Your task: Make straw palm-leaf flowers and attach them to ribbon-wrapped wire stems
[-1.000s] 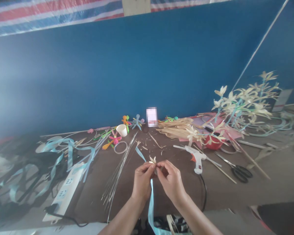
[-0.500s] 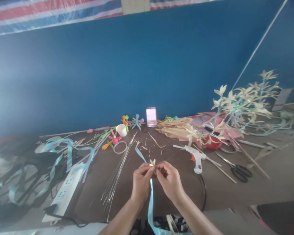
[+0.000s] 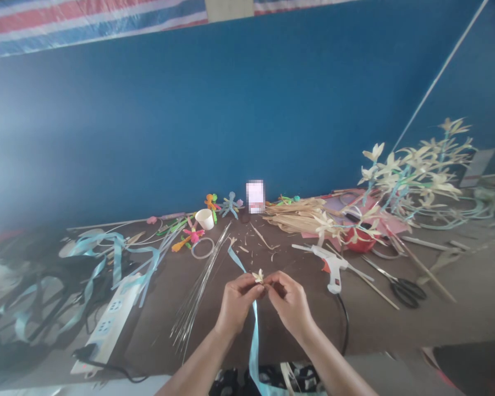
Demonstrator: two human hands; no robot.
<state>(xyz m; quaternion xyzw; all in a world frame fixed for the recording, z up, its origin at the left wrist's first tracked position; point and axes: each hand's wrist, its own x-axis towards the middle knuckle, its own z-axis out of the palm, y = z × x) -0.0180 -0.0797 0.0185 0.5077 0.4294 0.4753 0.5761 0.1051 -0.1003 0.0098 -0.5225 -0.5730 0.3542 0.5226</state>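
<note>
Between my fingertips, low in the middle of the head view, is a small cream flower (image 3: 258, 276) with pointed petals. My left hand (image 3: 238, 301) pinches it from the left, thumb and forefinger together. From the right, my right hand (image 3: 287, 301) is closed in a pinch at the flower's base, its fingertips meeting those of the left. A light blue ribbon (image 3: 254, 341) passes beneath the hands, one end on the table and the other hanging over the front edge. Whether the ribbon is gripped too is hidden by the fingers.
Thin wires (image 3: 202, 286) lie left of my hands, near a power strip (image 3: 111, 322). A white glue gun (image 3: 332, 267) and black-handled scissors (image 3: 404, 289) lie right. Dried husks (image 3: 297, 217), a paper cup (image 3: 205, 219) and finished flowers (image 3: 416, 165) stand farther back.
The flower has turned slightly between my fingers and now shows its petals more spread. Both hands have shifted only a little, fingertips still together.
</note>
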